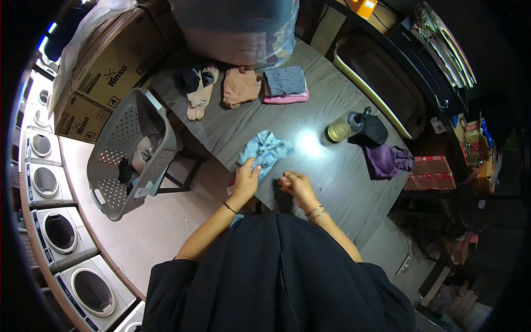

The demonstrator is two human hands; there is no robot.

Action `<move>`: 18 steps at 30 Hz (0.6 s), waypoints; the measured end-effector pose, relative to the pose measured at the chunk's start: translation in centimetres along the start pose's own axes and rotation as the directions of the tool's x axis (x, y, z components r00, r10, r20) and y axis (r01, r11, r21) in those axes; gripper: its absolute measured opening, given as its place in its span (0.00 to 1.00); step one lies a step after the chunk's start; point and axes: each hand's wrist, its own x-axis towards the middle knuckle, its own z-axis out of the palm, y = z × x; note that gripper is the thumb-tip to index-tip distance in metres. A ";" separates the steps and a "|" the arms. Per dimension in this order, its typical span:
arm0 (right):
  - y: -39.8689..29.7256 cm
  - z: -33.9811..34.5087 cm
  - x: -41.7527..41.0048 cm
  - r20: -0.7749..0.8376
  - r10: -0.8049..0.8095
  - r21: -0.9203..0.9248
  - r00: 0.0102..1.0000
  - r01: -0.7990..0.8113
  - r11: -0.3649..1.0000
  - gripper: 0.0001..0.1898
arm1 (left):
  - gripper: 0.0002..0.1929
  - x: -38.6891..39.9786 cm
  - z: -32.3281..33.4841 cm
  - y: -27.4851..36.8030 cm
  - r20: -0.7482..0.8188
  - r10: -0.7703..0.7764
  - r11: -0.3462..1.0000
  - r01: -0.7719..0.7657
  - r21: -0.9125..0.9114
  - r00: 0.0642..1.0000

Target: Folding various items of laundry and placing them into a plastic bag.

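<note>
A crumpled light-blue patterned cloth (267, 149) is over the near edge of the grey wood-grain table (224, 124). My left hand (247, 178) grips its lower end between thumb and fingers. To the right, my right hand (298, 186) is above the tabletop with its fingers curled in, apart from the cloth; whether anything small is inside them is hidden. Behind the cloth lie a folded grey garment (284, 81) on a pink one (286, 98), a folded peach garment (242, 86), and beige and black socks (201, 89).
A grey laundry basket (159, 137) holding clothes stands left on a black stand. On the table's right are a pump bottle (344, 125), a black item (371, 130) and purple bras (386, 162). A large plastic-wrapped bundle (236, 33) and Rinso cartons (110, 76) stand behind; washing machines (60, 232) line the left.
</note>
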 end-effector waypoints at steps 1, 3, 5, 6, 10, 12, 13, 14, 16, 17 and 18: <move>0.0 0.7 0.1 0.054 0.047 0.083 0.997 -0.051 0.995 0.09 | 0.11 0.6 -0.5 0.0 0.153 -0.176 0.935 0.214 -0.284 0.972; 0.2 1.9 1.5 0.194 0.044 0.148 0.980 -0.073 0.986 0.12 | 0.12 0.9 -1.3 0.0 0.278 -0.247 0.749 0.365 -0.552 0.928; -1.5 5.2 1.9 0.206 -0.153 0.323 0.967 0.080 0.943 0.11 | 0.15 1.1 -2.2 0.1 0.555 -0.214 0.122 0.585 -0.802 0.804; -2.0 5.5 2.9 0.178 -0.225 0.292 0.958 0.167 0.942 0.18 | 0.17 1.3 -2.5 0.6 0.528 -0.266 0.138 0.574 -0.807 0.807; -8.4 8.2 7.2 -0.170 -0.619 0.093 0.767 0.637 0.765 0.42 | 0.21 2.0 -7.9 1.0 0.330 -0.296 0.459 0.436 -0.774 0.897; -12.7 9.1 10.3 -0.229 -0.743 0.191 0.629 0.777 0.599 0.41 | 0.19 2.3 -11.2 0.4 0.111 -0.374 0.636 0.342 -0.692 0.921; -14.7 10.1 11.3 -0.241 -0.768 0.280 0.593 0.800 0.530 0.38 | 0.18 2.3 -13.3 -0.5 -0.010 -0.382 0.719 0.290 -0.632 0.924; -16.0 8.8 14.4 -0.277 -0.804 0.211 0.525 0.850 0.482 0.36 | 0.18 2.8 -15.1 -1.5 -0.100 -0.398 0.755 0.264 -0.600 0.912; -17.3 9.9 17.6 -0.444 -0.694 0.086 0.567 0.798 0.597 0.32 | 0.17 2.7 -20.0 -5.4 -0.315 -0.423 0.818 0.210 -0.535 0.850; -17.4 7.3 20.6 -0.523 -0.698 -0.145 0.490 0.755 0.639 0.34 | 0.17 3.6 -21.9 -7.5 -0.394 -0.405 0.844 0.172 -0.507 0.825; -17.0 7.0 22.3 -0.602 -0.649 -0.250 0.464 0.663 0.706 0.34 | 0.17 3.5 -24.4 -10.5 -0.525 -0.338 0.928 0.185 -0.322 0.781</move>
